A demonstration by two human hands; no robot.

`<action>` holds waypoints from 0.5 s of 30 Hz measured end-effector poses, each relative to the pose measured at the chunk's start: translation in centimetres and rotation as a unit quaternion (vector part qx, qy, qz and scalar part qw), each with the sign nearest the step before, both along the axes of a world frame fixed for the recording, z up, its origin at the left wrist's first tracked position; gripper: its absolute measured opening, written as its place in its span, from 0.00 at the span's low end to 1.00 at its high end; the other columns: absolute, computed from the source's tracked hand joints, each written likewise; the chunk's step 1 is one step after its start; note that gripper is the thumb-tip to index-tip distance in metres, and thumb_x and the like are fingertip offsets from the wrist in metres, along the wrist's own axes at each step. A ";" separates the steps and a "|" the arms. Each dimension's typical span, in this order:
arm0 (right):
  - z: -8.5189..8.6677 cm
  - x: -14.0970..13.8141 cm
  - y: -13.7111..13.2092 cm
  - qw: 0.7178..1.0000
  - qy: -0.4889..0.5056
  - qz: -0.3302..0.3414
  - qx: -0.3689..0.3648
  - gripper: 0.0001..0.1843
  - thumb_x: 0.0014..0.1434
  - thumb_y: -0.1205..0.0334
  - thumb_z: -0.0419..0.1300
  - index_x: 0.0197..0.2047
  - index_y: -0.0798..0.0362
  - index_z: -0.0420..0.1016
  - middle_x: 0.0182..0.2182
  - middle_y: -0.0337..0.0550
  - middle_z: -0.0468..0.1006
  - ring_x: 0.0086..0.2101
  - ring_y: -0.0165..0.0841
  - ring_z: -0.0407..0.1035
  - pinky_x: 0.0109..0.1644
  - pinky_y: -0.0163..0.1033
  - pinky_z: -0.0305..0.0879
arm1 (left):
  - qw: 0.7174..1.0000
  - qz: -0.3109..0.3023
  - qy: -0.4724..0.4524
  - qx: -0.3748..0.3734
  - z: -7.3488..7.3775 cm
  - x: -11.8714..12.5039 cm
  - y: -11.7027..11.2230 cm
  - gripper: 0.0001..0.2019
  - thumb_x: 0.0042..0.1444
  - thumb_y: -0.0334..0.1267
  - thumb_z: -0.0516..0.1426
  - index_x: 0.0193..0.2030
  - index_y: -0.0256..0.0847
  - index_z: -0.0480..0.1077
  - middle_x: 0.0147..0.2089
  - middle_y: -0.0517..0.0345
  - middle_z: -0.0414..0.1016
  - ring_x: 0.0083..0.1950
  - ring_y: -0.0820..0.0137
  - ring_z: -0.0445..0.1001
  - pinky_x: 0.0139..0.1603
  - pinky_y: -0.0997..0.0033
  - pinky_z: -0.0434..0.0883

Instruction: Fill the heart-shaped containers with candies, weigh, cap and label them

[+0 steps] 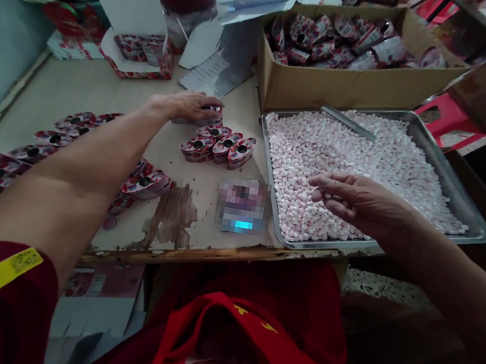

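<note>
Two hands: left hand (190,106) clasps packet (211,117) (farthest one); right hand (354,202) over candy tray (454,183), grip unclear.

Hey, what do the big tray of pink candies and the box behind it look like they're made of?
The shallow grey tray looks like brushed metal, probably stainless steel: dull sheen, rolled rim. The open brown box looks like matte cardboard, with folded flaps.

The worn beige bench (100,90) carried a steel tray (452,180) of pink pellets (345,155) at right, a cardboard box (333,88) behind it, and red printed packets (216,143) scattered left and centre.
</note>
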State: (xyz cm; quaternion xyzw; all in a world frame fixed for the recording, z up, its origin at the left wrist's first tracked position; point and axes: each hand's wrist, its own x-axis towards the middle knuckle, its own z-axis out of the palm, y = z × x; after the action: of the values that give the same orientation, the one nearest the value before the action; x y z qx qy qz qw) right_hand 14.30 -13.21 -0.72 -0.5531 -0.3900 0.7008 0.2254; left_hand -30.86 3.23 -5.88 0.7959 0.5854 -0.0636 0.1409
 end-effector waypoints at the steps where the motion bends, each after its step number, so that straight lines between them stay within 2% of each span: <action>1: 0.1 -0.3 0.0 1.000 -0.001 0.011 -0.006 0.09 0.58 0.60 0.76 0.40 0.54 0.84 0.30 0.43 0.80 0.25 0.22 0.69 0.21 0.21 0.64 | 1.000 -0.010 0.005 -0.009 -0.3 0.2 0.1 0.33 0.70 0.62 0.47 0.76 0.49 0.61 0.68 0.47 0.70 0.68 0.53 0.67 0.70 0.55 0.60; 2: 0.2 -0.6 0.0 1.000 0.003 0.016 -0.012 0.10 0.58 0.59 0.75 0.39 0.54 0.84 0.29 0.42 0.78 0.24 0.21 0.66 0.19 0.21 0.60 | 1.000 -0.014 0.011 -0.011 -0.4 0.4 0.0 0.32 0.70 0.61 0.47 0.75 0.49 0.62 0.66 0.48 0.71 0.67 0.52 0.67 0.69 0.55 0.60; 4: 0.0 -0.9 0.0 1.000 0.019 0.005 -0.015 0.09 0.58 0.60 0.75 0.38 0.54 0.82 0.29 0.41 0.76 0.24 0.22 0.65 0.20 0.23 0.62 | 1.000 -0.011 0.024 -0.008 -0.3 0.6 -0.5 0.32 0.71 0.61 0.46 0.74 0.49 0.63 0.64 0.48 0.73 0.67 0.50 0.67 0.69 0.52 0.59; 6: -0.5 -1.2 0.0 0.999 0.027 -0.016 -0.012 0.06 0.57 0.66 0.73 0.37 0.53 0.81 0.32 0.43 0.78 0.28 0.25 0.69 0.28 0.26 0.71 | 0.999 -0.001 0.032 -0.006 0.0 0.5 -1.0 0.33 0.70 0.64 0.46 0.74 0.49 0.62 0.63 0.48 0.73 0.67 0.49 0.67 0.67 0.51 0.60; 8: -1.0 -1.4 0.0 1.000 0.022 -0.010 -0.011 0.08 0.56 0.72 0.71 0.39 0.53 0.81 0.36 0.46 0.80 0.33 0.28 0.74 0.37 0.30 0.76 | 0.999 0.012 0.035 -0.012 0.1 0.4 -1.2 0.37 0.67 0.68 0.46 0.75 0.50 0.61 0.62 0.46 0.73 0.66 0.48 0.66 0.66 0.50 0.61; 10: -1.2 -1.7 -0.2 0.999 0.020 0.029 -0.009 0.10 0.54 0.73 0.70 0.41 0.54 0.82 0.38 0.48 0.82 0.35 0.30 0.75 0.39 0.33 0.77 | 0.999 0.023 0.035 -0.016 0.0 0.4 -1.3 0.40 0.65 0.72 0.47 0.75 0.50 0.60 0.63 0.45 0.73 0.65 0.48 0.67 0.65 0.50 0.61; 12: -1.2 -2.4 -0.4 0.997 0.022 0.079 0.012 0.11 0.53 0.68 0.72 0.42 0.54 0.82 0.37 0.47 0.83 0.32 0.30 0.75 0.37 0.34 0.75 | 0.999 0.025 0.034 -0.015 -0.2 0.5 -1.5 0.40 0.65 0.72 0.46 0.75 0.50 0.60 0.64 0.43 0.72 0.66 0.47 0.66 0.65 0.47 0.61; 15: -0.6 -4.3 -0.7 0.983 0.001 0.162 0.086 0.13 0.54 0.60 0.73 0.41 0.54 0.82 0.32 0.44 0.82 0.28 0.28 0.71 0.34 0.35 0.70 | 0.999 0.026 0.024 0.006 -0.7 0.4 -1.7 0.37 0.66 0.70 0.44 0.72 0.52 0.63 0.67 0.44 0.71 0.68 0.46 0.64 0.66 0.44 0.59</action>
State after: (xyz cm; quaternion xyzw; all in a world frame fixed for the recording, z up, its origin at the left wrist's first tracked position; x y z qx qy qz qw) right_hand 9.97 -13.88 -1.34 -0.4606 -0.5333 0.6921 0.1562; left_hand -30.49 1.49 -6.62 0.7793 0.6097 -0.0753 0.1236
